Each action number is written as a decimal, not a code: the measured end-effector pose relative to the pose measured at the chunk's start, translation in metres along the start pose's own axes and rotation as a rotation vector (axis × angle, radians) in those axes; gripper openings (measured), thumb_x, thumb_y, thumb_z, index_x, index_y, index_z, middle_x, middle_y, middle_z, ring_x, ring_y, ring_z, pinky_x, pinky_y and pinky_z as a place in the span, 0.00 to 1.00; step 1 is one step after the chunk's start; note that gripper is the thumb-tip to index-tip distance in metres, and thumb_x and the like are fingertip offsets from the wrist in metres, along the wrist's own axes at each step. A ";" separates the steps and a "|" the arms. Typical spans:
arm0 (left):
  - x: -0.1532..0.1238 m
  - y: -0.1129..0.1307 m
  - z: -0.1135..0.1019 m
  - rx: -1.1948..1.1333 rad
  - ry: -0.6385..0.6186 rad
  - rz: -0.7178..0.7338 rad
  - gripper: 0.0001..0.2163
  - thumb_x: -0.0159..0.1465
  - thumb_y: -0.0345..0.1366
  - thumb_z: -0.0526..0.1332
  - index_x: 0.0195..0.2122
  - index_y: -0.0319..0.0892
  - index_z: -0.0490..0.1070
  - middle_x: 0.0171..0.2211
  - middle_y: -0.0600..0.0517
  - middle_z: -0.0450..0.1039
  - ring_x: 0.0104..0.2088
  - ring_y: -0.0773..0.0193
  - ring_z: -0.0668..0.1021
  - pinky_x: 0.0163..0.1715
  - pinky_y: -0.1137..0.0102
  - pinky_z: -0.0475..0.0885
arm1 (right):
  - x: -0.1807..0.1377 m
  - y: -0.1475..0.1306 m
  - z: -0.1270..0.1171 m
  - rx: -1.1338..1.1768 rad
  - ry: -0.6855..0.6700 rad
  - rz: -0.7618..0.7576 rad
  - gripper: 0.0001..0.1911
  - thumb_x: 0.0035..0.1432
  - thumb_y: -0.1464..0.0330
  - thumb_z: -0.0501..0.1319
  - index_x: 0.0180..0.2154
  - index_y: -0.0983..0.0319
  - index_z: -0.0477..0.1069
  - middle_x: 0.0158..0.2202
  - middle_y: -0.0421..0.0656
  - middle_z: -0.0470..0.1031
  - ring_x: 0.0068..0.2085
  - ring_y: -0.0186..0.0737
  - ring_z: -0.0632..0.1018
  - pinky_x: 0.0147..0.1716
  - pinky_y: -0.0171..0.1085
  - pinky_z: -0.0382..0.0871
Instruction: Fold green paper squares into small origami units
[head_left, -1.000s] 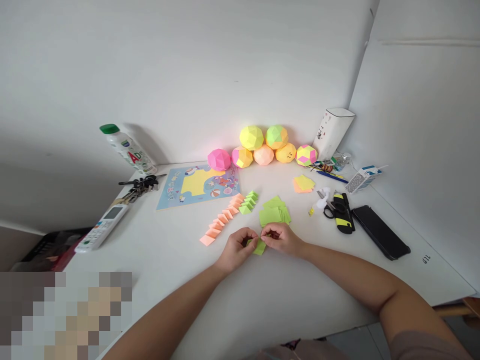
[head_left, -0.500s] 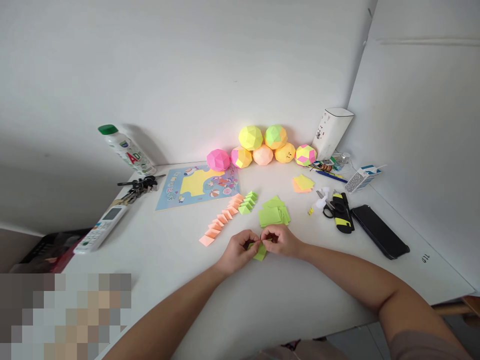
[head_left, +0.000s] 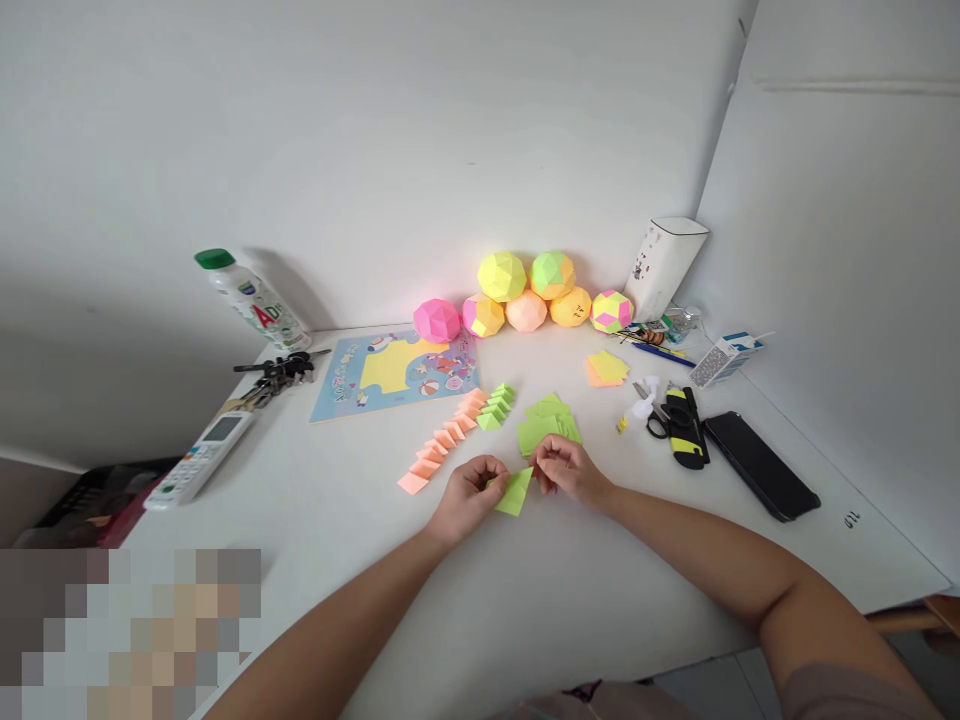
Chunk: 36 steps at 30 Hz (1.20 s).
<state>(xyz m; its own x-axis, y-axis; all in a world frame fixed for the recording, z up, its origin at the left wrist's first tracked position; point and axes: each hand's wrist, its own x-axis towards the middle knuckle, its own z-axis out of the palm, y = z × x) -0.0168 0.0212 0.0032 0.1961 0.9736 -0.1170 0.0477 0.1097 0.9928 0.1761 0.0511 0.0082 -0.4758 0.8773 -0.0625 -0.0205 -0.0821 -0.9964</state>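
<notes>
My left hand [head_left: 471, 497] pinches a small green paper piece [head_left: 515, 492] by its left side, between thumb and fingers. The piece is held above the white table, its surface facing up toward me. My right hand [head_left: 568, 470] is at the paper's upper right corner, fingers loosely curled and apart; whether a fingertip touches the corner is hard to make out. Just beyond my hands lies a loose pile of green paper sheets [head_left: 544, 425]. A short row of folded green pieces [head_left: 495, 408] stands beside a longer row of folded peach pieces [head_left: 444, 440].
Faceted paper balls [head_left: 502, 276] are stacked against the wall. A blue printed sheet [head_left: 337, 385], a bottle [head_left: 259, 305] and a remote control [head_left: 199, 460] are left. Yellow and orange sheets [head_left: 609, 367], scissors [head_left: 658, 420], a cutter [head_left: 684, 440] and a black phone [head_left: 761, 465] lie right.
My right hand has moved away from my left, and its fingers have loosened. More of the green paper shows now, still in my left hand.
</notes>
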 end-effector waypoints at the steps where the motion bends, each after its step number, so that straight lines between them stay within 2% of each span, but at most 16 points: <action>1: 0.000 0.001 0.000 -0.001 0.004 0.002 0.10 0.54 0.41 0.62 0.26 0.39 0.66 0.22 0.56 0.63 0.22 0.72 0.65 0.22 0.76 0.60 | 0.000 0.000 0.000 0.006 -0.006 -0.004 0.07 0.54 0.66 0.58 0.29 0.63 0.62 0.25 0.38 0.68 0.21 0.29 0.69 0.20 0.30 0.60; 5: -0.001 0.002 0.001 0.027 -0.004 0.014 0.10 0.54 0.41 0.62 0.26 0.39 0.66 0.22 0.56 0.63 0.22 0.71 0.65 0.22 0.75 0.60 | 0.000 0.001 0.002 -0.093 -0.079 -0.021 0.10 0.54 0.62 0.60 0.32 0.63 0.66 0.23 0.36 0.66 0.23 0.31 0.69 0.22 0.31 0.63; 9: -0.001 0.002 0.003 0.036 -0.035 0.021 0.08 0.54 0.38 0.62 0.25 0.39 0.66 0.22 0.56 0.64 0.22 0.72 0.65 0.23 0.76 0.60 | -0.001 0.002 0.004 -0.211 -0.105 -0.059 0.11 0.55 0.62 0.60 0.29 0.64 0.68 0.21 0.37 0.65 0.23 0.30 0.67 0.23 0.32 0.62; 15: -0.001 0.001 0.001 -0.046 0.001 0.000 0.11 0.53 0.41 0.63 0.25 0.39 0.66 0.21 0.57 0.63 0.21 0.72 0.64 0.22 0.76 0.60 | 0.000 0.005 0.001 -0.038 -0.035 -0.005 0.12 0.52 0.62 0.62 0.27 0.63 0.65 0.22 0.36 0.65 0.22 0.30 0.68 0.23 0.32 0.64; 21: 0.000 0.002 0.000 -0.152 0.039 -0.012 0.15 0.56 0.48 0.61 0.27 0.40 0.66 0.21 0.56 0.66 0.23 0.68 0.70 0.26 0.72 0.67 | 0.001 0.000 0.000 -0.027 0.007 0.014 0.13 0.53 0.61 0.61 0.28 0.63 0.64 0.20 0.35 0.64 0.20 0.29 0.68 0.20 0.31 0.61; 26: -0.001 0.003 -0.002 -0.191 -0.004 -0.032 0.18 0.61 0.51 0.53 0.34 0.41 0.70 0.23 0.54 0.70 0.24 0.64 0.75 0.29 0.68 0.71 | 0.001 -0.001 0.004 -0.067 -0.005 -0.012 0.14 0.54 0.59 0.61 0.30 0.63 0.65 0.21 0.36 0.66 0.21 0.29 0.68 0.20 0.30 0.60; 31: -0.001 0.001 -0.003 -0.145 -0.063 -0.001 0.18 0.61 0.50 0.55 0.37 0.39 0.72 0.25 0.52 0.72 0.25 0.64 0.75 0.30 0.68 0.71 | 0.001 0.000 0.005 -0.072 0.023 -0.004 0.15 0.53 0.57 0.61 0.32 0.62 0.64 0.21 0.34 0.65 0.19 0.29 0.67 0.19 0.30 0.59; 36: 0.000 -0.001 -0.003 -0.107 -0.093 0.010 0.18 0.62 0.47 0.55 0.40 0.39 0.75 0.25 0.51 0.74 0.26 0.63 0.75 0.31 0.68 0.71 | 0.002 0.002 0.003 -0.076 -0.015 -0.018 0.14 0.54 0.58 0.61 0.35 0.62 0.64 0.20 0.34 0.64 0.20 0.29 0.68 0.20 0.31 0.60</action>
<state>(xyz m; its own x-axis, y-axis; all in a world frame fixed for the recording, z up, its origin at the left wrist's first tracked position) -0.0200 0.0219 0.0024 0.2861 0.9526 -0.1035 -0.0585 0.1252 0.9904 0.1723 0.0512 0.0065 -0.4890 0.8712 -0.0446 0.0373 -0.0302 -0.9988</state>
